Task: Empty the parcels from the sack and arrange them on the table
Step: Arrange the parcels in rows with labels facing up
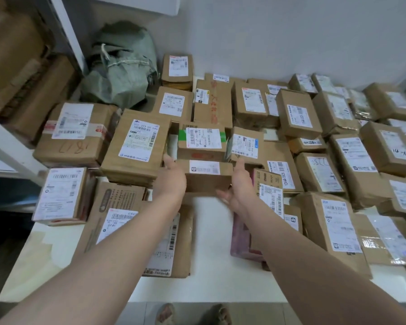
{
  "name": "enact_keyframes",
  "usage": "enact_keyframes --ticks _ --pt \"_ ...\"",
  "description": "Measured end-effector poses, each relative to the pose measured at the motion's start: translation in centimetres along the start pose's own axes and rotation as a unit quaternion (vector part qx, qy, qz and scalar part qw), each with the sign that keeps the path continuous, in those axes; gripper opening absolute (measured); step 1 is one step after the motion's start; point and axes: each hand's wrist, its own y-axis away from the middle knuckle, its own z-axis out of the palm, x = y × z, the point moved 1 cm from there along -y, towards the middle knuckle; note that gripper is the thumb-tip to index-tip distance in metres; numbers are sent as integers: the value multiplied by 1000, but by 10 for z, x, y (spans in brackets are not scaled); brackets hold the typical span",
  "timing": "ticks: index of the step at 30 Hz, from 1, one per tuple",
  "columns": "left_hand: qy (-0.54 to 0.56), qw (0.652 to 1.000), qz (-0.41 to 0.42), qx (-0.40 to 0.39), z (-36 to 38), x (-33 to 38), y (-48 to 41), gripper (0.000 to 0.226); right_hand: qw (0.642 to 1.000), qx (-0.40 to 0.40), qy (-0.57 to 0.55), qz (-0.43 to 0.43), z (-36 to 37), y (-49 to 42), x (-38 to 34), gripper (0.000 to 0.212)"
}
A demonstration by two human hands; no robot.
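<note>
Reaching forward with both arms, you have a small cardboard parcel (206, 178) between your hands. It sits just in front of the green-taped parcel (202, 141), seemingly touching it, in the middle of a white desk (209, 242) crowded with labelled boxes. Your left hand (171, 181) lies against the small parcel's left end with the thumb raised. Its fingers are hidden, so how far that grip has closed cannot be told. Your right hand (240, 184) is spread at the right end, with straight fingers reaching under the near lower edge. The crumpled green sack (120, 71) sits well behind and left of the green-taped parcel. The small parcel looks light, stiff and dry, and probably not slippery. Squeezing its two short ends, with fingers beneath, should carry it safely.
</note>
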Motion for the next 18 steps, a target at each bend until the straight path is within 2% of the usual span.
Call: enact_keyframes --ticks 3,5,8,10,12,16,18 --pt "18 999 -30 -7 -1 -5 -2 56 993 28 112 -18 1 6 1 56" --pt "-49 998 -21 -35 1 -10 -7 39 979 24 200 -38 5 10 13 44" --pt "-165 984 5 -69 3 -15 -12 26 957 23 284 -54 10 14 33 39" --pt "-228 970 27 -79 2 -20 -16 22 957 -9 284 -64 12 16 40 33" --pt "-259 961 57 -79 2 -27 -19 27 958 -33 275 -74 11 14 43 32" --pt "-270 950 133 -79 3 -37 -23 28 943 -48 313 -102 5 12 48 24" --pt "-270 945 179 -51 1 -39 -18 26 937 -39 326 -116 3 13 49 21"
